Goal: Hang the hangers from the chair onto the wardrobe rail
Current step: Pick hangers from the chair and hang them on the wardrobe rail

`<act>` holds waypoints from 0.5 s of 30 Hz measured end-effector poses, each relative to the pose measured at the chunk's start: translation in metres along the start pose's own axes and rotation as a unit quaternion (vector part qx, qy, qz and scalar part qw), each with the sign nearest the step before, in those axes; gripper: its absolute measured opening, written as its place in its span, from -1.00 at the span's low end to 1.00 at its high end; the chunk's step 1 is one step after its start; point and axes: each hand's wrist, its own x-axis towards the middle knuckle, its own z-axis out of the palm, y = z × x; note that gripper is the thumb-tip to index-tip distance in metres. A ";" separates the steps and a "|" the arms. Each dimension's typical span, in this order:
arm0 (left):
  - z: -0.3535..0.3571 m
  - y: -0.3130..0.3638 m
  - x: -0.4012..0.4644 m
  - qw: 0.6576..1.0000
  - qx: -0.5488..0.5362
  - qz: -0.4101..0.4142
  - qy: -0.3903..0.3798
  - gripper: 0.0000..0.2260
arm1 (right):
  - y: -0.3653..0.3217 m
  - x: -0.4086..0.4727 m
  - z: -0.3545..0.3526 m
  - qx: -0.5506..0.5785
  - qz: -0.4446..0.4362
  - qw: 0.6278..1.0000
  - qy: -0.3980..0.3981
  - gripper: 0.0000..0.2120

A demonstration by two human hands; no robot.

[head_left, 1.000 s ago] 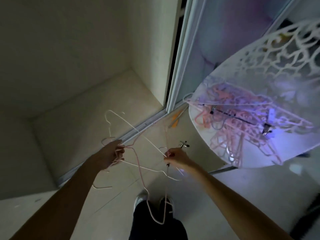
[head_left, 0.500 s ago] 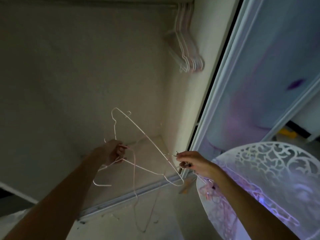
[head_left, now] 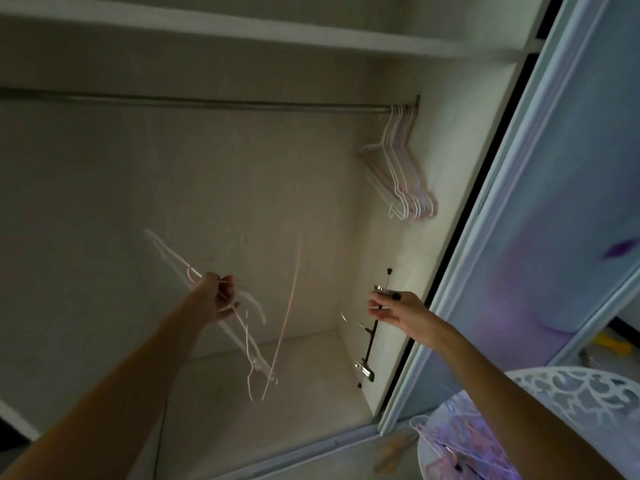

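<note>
Filling most of the view, the open wardrobe (head_left: 104, 202) shows pale inner walls, a shelf (head_left: 242, 32) across its top and a bare floor panel below. Its sliding door (head_left: 554, 202) stands at the right, washed in bluish-purple light. Under the shelf the rail (head_left: 207, 102) runs from side to side, and a bunch of hung hangers (head_left: 401, 174), white and pink, sits pressed together at its far right end against the side wall. At the bottom right a white chair (head_left: 588, 393) with a cut-out pattern holds a heap of pink hangers (head_left: 460, 448) on its seat. Both bare arms reach up into the wardrobe. The left hand (head_left: 216, 296) has its fingers curled round several thin wire hangers (head_left: 242, 327), blurred by motion, which trail down and to the right below the fist. The right hand (head_left: 394, 308) pinches a black clip hanger (head_left: 372, 336) with metal clips near its top, fingers partly extended; the bar hangs nearly upright, close to the side wall and well below the rail.
</note>
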 end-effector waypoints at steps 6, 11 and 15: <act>0.011 0.048 0.044 0.999 0.005 0.039 -0.036 -0.69 | -0.049 0.040 0.018 -0.094 -0.050 0.986 0.131 -0.68; 0.010 0.074 0.070 0.996 0.040 0.040 -0.071 -0.71 | -0.087 0.066 0.037 0.121 -0.099 0.977 0.147 -0.72; 0.014 0.089 0.084 0.991 0.088 0.043 -0.097 -0.69 | -0.097 0.092 0.042 0.336 -0.102 0.932 0.085 -0.70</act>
